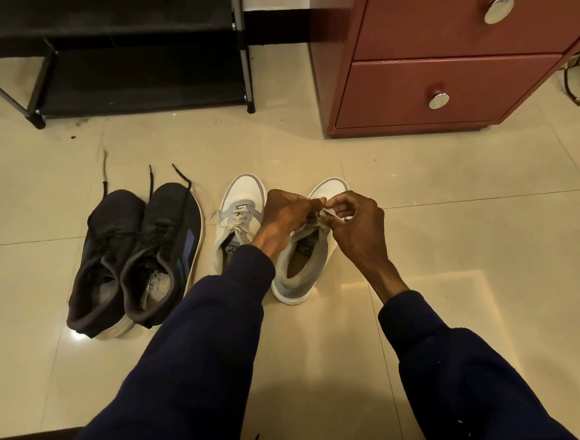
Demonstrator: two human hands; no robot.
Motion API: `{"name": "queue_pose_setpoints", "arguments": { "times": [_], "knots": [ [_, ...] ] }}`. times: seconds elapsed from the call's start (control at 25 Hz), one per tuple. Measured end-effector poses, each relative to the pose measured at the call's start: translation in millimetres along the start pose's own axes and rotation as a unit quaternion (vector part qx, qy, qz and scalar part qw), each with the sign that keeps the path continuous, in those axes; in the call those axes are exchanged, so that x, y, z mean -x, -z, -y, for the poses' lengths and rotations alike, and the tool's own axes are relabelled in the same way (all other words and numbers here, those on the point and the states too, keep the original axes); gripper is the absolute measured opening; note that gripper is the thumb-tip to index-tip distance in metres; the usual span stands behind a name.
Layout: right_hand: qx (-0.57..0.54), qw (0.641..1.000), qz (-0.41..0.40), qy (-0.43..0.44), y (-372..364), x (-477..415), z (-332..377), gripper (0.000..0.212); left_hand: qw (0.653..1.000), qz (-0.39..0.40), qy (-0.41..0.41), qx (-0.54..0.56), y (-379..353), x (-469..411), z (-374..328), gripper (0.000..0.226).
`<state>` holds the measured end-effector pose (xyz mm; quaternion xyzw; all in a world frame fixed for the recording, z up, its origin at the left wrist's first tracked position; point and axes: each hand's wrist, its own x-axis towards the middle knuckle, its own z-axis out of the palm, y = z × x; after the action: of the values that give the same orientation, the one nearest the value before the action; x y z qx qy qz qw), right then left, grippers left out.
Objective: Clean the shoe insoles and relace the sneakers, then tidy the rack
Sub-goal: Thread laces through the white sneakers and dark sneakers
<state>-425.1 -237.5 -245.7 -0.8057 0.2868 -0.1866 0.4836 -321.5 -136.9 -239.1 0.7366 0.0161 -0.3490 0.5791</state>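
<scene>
Two white and grey sneakers stand side by side on the floor, toes away from me. Over the right white sneaker (299, 274), my left hand (286, 216) and my right hand (357, 220) each pinch its white lace (327, 213) above the tongue. The left white sneaker (238, 209) beside it has its lace tied in a loose bow. A pair of black sneakers (136, 254) stands further left, their black laces (150, 181) trailing loose across the floor toward the rack. Insoles show inside the shoe openings.
A black shoe rack (143, 103) with bare shelves stands at the back left. A dark red drawer unit (444, 85) with round metal knobs stands at the back right, a cable beside it. The floor is glossy beige tile.
</scene>
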Motion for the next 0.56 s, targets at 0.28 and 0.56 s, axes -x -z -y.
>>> {"name": "queue_pose_setpoints", "arguments": {
  "times": [0.28,0.56],
  "knots": [
    [0.085,0.994,0.019,0.058,3.8,4.8,2.1,0.01,0.996,-0.005,0.075,0.044,-2.1,3.7,-6.6,0.027],
    [0.131,0.989,-0.066,0.021,17.8,23.3,-11.4,0.008,0.994,-0.097,0.043,-0.01,8.4,-15.2,0.0,0.026]
  ]
}}
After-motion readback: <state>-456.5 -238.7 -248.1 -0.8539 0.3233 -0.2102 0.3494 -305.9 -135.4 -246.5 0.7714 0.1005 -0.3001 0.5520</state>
